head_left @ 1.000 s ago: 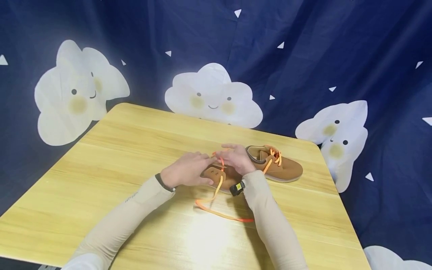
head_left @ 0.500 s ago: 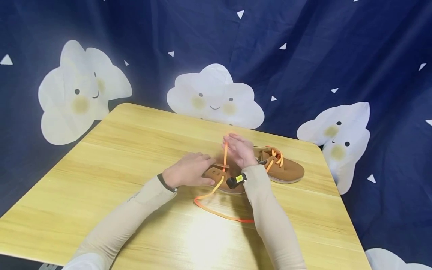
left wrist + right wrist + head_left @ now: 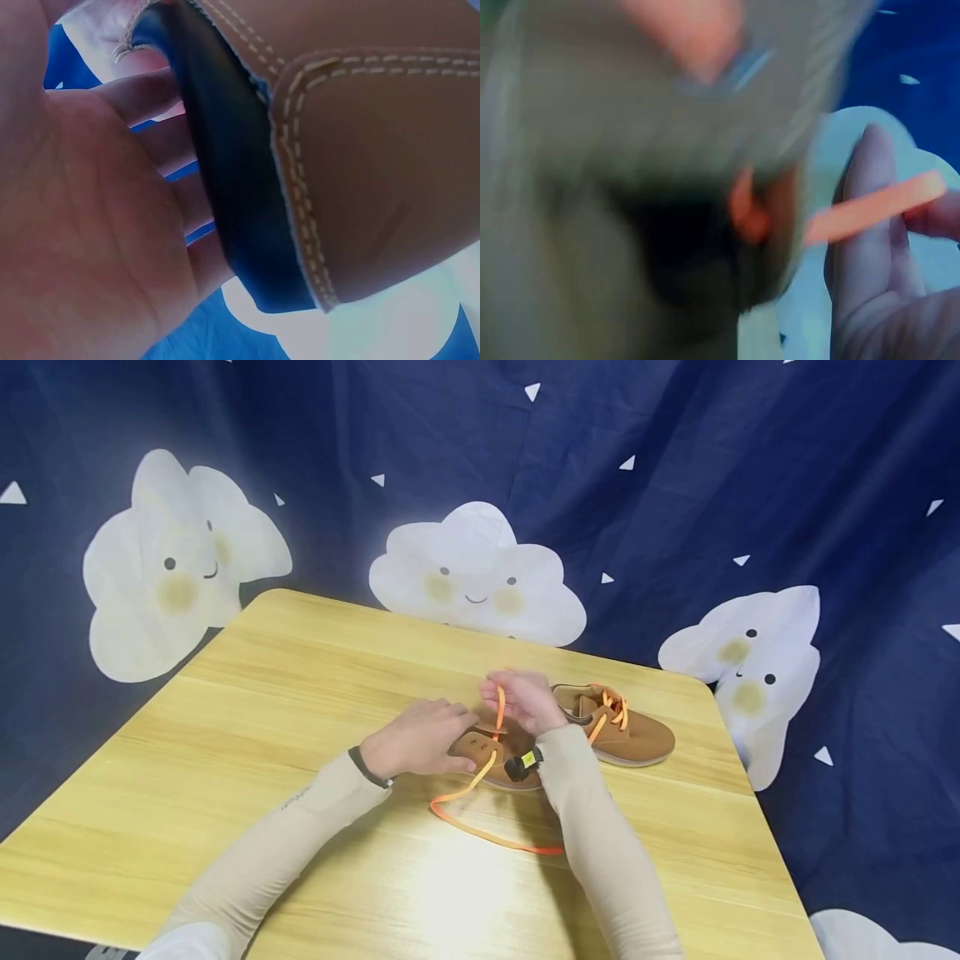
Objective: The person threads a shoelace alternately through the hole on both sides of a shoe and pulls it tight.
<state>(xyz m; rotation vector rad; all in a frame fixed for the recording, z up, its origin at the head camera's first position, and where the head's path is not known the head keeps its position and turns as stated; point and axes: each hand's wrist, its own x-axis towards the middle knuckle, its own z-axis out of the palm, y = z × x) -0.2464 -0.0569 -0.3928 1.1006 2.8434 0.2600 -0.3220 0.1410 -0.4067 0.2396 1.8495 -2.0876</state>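
Note:
A brown shoe (image 3: 474, 747) stands on the table with its heel end in my left hand (image 3: 417, 739). In the left wrist view, the fingers (image 3: 169, 142) reach behind the dark heel lining of the shoe (image 3: 375, 172). Beyond the shoe's opening, my right hand (image 3: 525, 700) pinches an orange shoelace (image 3: 500, 703) that rises taut from the eyelet side. The right wrist view has the shoelace (image 3: 862, 211) crossing to the fingertips, while the near shoe is blurred. Another length of lace loops over the tabletop in front. The right forearm partly covers the toe.
A second brown shoe (image 3: 633, 737), with its orange laces threaded, stands just right of my right hand. The wooden table (image 3: 247, 710) has rounded far corners. Behind it hangs a dark blue curtain (image 3: 322, 460) with white clouds.
My right hand rose from the shoe, drawing the lace upward, then came down slightly and leftward with the lace in its fingers. My left hand has stayed at the shoe's heel.

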